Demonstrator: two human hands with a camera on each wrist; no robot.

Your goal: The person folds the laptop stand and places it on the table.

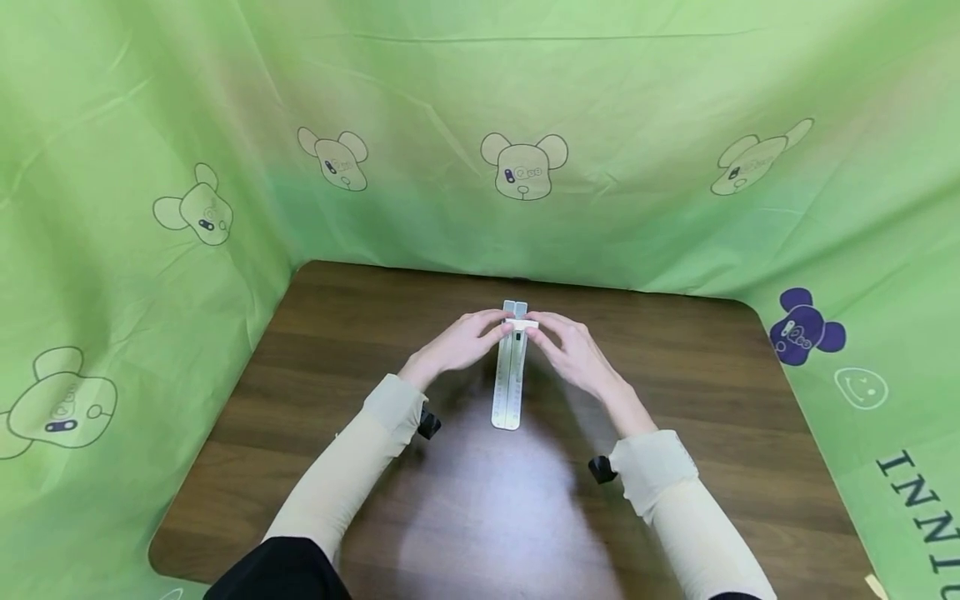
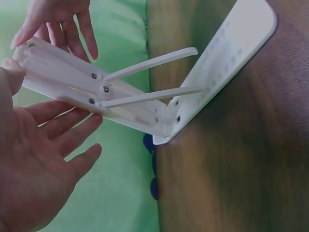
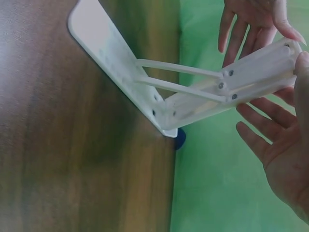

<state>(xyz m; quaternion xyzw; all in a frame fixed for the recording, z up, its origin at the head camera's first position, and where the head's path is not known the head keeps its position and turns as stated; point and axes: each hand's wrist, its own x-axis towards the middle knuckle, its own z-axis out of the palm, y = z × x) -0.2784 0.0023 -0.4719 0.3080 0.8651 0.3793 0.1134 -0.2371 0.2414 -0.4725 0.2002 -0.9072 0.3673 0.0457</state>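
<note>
A white folding stand (image 1: 507,400) is on the table, its flat base (image 2: 231,58) lying down and its upper arm (image 2: 53,72) raised at a slant from the hinge. Two thin struts (image 3: 178,87) run from the arm toward the row of holes in the base; whether their ends sit in the holes I cannot tell. My left hand (image 1: 461,343) pinches the left edge of the arm's top end between thumb and fingers. Opposite it, my right hand (image 1: 576,357) pinches the right edge of the same end. Their other fingers are loosely extended beside and behind the arm.
The dark wood table (image 1: 315,333) has rounded corners. Green printed cloth (image 1: 420,225) hangs behind it and along both sides. A small pale object (image 1: 875,586) sits at the front right corner.
</note>
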